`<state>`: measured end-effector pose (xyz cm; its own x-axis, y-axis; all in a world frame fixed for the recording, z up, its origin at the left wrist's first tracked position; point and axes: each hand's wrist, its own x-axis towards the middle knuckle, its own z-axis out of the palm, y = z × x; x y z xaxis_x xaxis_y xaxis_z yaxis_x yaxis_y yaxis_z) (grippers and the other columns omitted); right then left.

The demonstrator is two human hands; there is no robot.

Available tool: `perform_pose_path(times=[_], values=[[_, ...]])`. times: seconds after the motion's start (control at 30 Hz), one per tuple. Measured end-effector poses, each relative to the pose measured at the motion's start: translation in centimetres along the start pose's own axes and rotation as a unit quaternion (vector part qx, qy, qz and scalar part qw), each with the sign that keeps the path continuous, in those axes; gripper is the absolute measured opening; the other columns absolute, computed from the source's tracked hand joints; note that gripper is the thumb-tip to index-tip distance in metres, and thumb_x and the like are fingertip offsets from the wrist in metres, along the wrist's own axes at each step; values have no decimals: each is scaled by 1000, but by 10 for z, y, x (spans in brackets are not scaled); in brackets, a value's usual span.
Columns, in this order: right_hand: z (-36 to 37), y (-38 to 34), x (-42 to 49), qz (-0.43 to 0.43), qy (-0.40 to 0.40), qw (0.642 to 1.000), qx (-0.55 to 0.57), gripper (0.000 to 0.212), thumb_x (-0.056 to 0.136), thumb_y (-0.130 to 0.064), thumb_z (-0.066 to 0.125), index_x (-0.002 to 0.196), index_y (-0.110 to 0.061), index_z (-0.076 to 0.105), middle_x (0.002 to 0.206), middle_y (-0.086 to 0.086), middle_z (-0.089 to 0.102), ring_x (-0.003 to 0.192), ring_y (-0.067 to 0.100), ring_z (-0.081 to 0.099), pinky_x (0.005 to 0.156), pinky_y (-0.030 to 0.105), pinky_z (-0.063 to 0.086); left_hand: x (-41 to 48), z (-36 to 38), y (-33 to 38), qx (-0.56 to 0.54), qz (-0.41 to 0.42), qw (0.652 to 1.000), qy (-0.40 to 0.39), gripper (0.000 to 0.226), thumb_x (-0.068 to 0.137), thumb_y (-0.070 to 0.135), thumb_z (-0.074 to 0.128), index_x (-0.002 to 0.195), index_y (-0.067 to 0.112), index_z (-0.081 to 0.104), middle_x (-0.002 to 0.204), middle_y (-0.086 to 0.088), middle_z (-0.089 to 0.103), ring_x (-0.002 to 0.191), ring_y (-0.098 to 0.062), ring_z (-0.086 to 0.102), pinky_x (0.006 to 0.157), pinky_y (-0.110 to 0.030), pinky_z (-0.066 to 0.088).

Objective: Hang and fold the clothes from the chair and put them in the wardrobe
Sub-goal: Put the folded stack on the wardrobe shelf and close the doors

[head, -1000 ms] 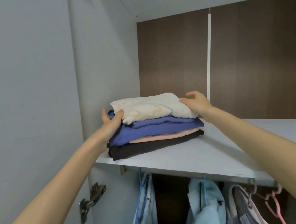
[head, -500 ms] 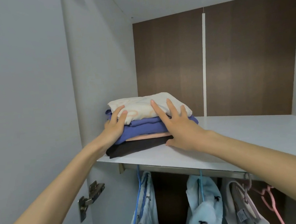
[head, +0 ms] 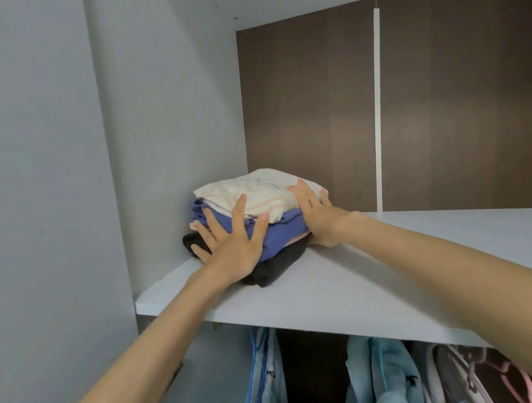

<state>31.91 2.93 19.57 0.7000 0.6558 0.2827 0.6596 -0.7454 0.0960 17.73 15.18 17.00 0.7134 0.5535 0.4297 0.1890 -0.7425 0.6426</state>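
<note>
**Upper wardrobe shelf: folded stack, two flat hands**

Item 1. Stack of folded clothes (head: 265,227), lying on the white laminate wardrobe shelf (head: 364,276) at its left end, close to the white side wall (head: 168,129). It sits nearer the shelf's front edge than the brown wood-grain back panel (head: 308,114). Layers, top to bottom:
- cream garment with pale orange and blue lines (head: 257,190)
- periwinkle-blue garment (head: 281,232)
- thin peach layer (head: 296,239), only an edge showing
- black garment (head: 275,267), its corner sticking out towards the front

Item 2. Left hand (head: 233,247), palm flat against the front left of the stack. Fingers are straight and fanned across the blue and cream layers. Grip wide, closed round nothing.

Item 3. Right hand (head: 317,215), laid against the front right of the stack. Fingers are straight and reach up onto the cream garment, the heel of the hand low by the shelf. Grip wide, holding nothing.

Item 4. White vertical strip (head: 378,107) running down the back panel, to the right of the stack.

Item 5. Below the shelf, hanging clothes:
- pale patterned garment on a blue hanger (head: 253,370)
- light-blue garment (head: 382,382)
- pink hanger (head: 512,375) at far right, with a pale garment beside it
</note>
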Motion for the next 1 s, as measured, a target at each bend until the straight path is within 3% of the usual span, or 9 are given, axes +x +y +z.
perform_pose_path(times=[0.13, 0.23, 0.3, 0.43, 0.63, 0.8, 0.9, 1.0], values=[[7, 8, 32, -4, -12, 1000, -11, 90, 96, -2, 47, 148, -19, -25, 156, -5, -30, 147, 37, -5, 112, 41, 31, 20, -1, -4, 75, -3, 995, -66, 68, 92, 65, 30, 145, 52, -11, 157, -20, -15, 142, -44, -16, 114, -58, 2], [10, 9, 51, 5, -20, 1000, -10, 90, 96, -1, 46, 148, -19, -25, 157, -6, -26, 148, 31, 9, 110, 37, 34, 28, 1, -4, 126, 5, 990, -63, 72, 92, 65, 28, 146, 45, -15, 155, -26, -6, 140, -53, -9, 113, -59, 12], [12, 8, 62, 20, -22, 999, -19, 88, 98, -9, 47, 148, -21, -25, 158, -8, -22, 146, 28, 18, 109, 34, 35, 31, 5, -3, 153, 7, 986, -60, 73, 93, 65, 26, 147, 41, -17, 154, -29, -3, 138, -56, -6, 112, -59, 16], [14, 5, 77, 74, -26, 994, -75, 87, 101, -25, 47, 146, -27, -28, 157, -14, -24, 147, 31, 17, 107, 36, 37, 37, 9, 2, 186, -4, 980, -70, 74, 93, 66, 22, 147, 39, -20, 153, -31, -6, 137, -59, -4, 110, -59, 17], [14, 7, 60, 67, 25, 996, -45, 84, 99, -20, 48, 149, -33, -19, 158, -13, -21, 119, 30, 50, 83, 33, 41, 33, 8, 2, 219, -5, 973, -71, 72, 92, 67, 19, 146, 41, -22, 156, -27, -7, 139, -56, -3, 107, -56, 28], [-12, 10, 22, 37, 62, 995, -76, 73, 98, -21, 48, 153, -32, 0, 159, -2, 11, 125, 30, 43, 85, 38, 41, 18, -9, 11, 235, -1, 969, -78, 66, 96, 61, 18, 147, 41, -20, 158, -24, -7, 142, -51, 4, 105, -48, 34], [-30, 3, -14, 10, 146, 988, -44, 60, 95, -15, 49, 148, -27, 23, 147, 4, 35, 123, 29, 44, 88, 41, 42, -1, -24, 13, 229, 28, 971, -58, 61, 99, 54, 23, 150, 41, -9, 158, -20, 12, 139, -44, 24, 102, -46, 37], [-46, -8, -58, -22, 236, 971, -14, 44, 97, -19, 45, 140, -25, 37, 135, 3, 49, 115, 27, 48, 83, 38, 41, -26, -42, 15, 220, 68, 973, 25, 59, 99, 48, 32, 152, 38, 5, 148, -13, 36, 128, -37, 42, 93, -44, 44]])
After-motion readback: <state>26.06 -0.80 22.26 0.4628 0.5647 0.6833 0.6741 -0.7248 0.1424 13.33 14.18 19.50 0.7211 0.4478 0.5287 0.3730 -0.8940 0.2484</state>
